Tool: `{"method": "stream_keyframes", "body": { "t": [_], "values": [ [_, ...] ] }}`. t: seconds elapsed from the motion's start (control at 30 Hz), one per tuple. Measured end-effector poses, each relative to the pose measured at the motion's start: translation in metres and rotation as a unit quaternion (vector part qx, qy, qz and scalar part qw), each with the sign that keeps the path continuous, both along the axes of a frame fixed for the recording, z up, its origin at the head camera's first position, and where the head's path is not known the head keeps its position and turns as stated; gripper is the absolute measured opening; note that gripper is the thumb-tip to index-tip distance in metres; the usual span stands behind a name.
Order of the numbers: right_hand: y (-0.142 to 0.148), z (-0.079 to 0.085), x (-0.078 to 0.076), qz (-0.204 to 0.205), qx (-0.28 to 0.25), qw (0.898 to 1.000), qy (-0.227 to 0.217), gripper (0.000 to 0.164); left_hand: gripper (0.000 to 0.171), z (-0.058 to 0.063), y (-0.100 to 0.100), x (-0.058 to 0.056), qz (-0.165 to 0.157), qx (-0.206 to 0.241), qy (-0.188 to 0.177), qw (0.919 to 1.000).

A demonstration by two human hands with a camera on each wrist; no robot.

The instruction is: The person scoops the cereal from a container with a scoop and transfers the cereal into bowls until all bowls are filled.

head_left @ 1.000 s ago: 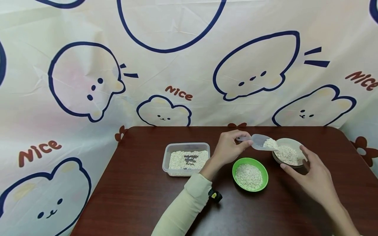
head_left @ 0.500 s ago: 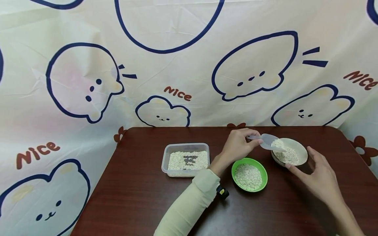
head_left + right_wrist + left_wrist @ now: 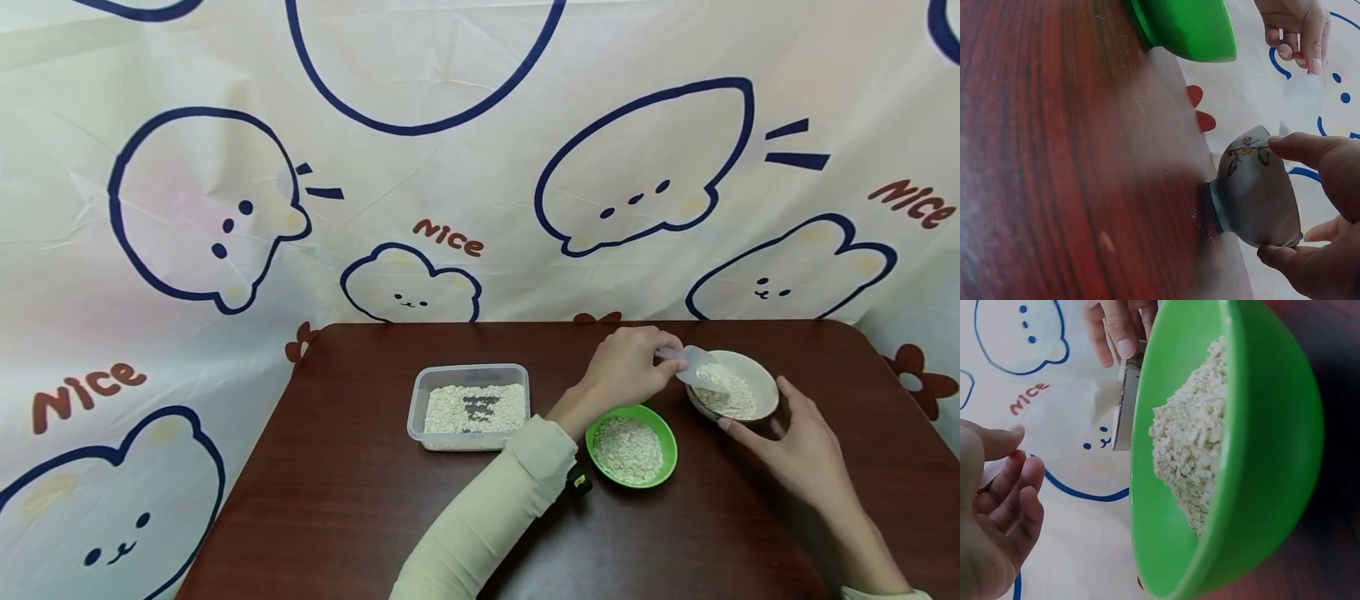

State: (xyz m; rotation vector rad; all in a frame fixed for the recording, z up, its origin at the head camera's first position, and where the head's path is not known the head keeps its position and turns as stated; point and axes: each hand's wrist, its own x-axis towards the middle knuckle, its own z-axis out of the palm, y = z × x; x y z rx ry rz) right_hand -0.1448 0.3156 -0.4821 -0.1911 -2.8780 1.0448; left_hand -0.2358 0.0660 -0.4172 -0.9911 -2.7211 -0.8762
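Observation:
My left hand [image 3: 633,367] pinches the handle of a translucent plastic scoop [image 3: 697,365]. The scoop's mouth is over the left side of a white bowl [image 3: 763,385], with pale oat flakes [image 3: 738,400] at its lip and in the bowl. In the right wrist view a flower print shows on the bowl's outside [image 3: 1254,194]. My right hand [image 3: 813,454] holds this bowl from the right, thumb and fingers spread round its side. Beneath the left forearm's right side stands a green bowl [image 3: 670,458] heaped with oat flakes [image 3: 1194,431].
A clear rectangular container [image 3: 417,417] stands left of the green bowl, its floor partly covered with flakes. Dark wood forms the table [image 3: 337,500]. A printed cloth [image 3: 450,183] hangs along the table's back edge.
My left hand has moved right with the scoop, bringing it further over the white bowl and tipping it. Flakes have slid from the scoop into the bowl. My right hand stays at the bowl.

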Motion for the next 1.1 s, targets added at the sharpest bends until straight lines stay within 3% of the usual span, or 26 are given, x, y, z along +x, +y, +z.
{"method": "stream_keyframes", "body": {
  "t": [0.23,0.5,0.77,1.1],
  "values": [
    [0.001,-0.004,-0.001,0.005,-0.038,0.999,-0.006,0.116,0.024,0.006,0.007,0.000,-0.020,-0.054,0.034,0.9977],
    [0.000,-0.003,-0.001,0.006,-0.043,0.999,-0.009,0.116,0.026,0.018,0.011,-0.001,-0.041,-0.115,0.081,0.9893],
    [0.000,-0.004,-0.001,0.006,-0.040,0.999,-0.004,0.115,0.027,0.025,0.008,-0.002,-0.048,-0.100,0.096,0.9892],
    [0.000,-0.004,-0.001,0.006,-0.040,0.999,-0.006,0.115,0.027,0.028,0.004,-0.001,-0.049,-0.070,0.089,0.9923]
  ]
}}
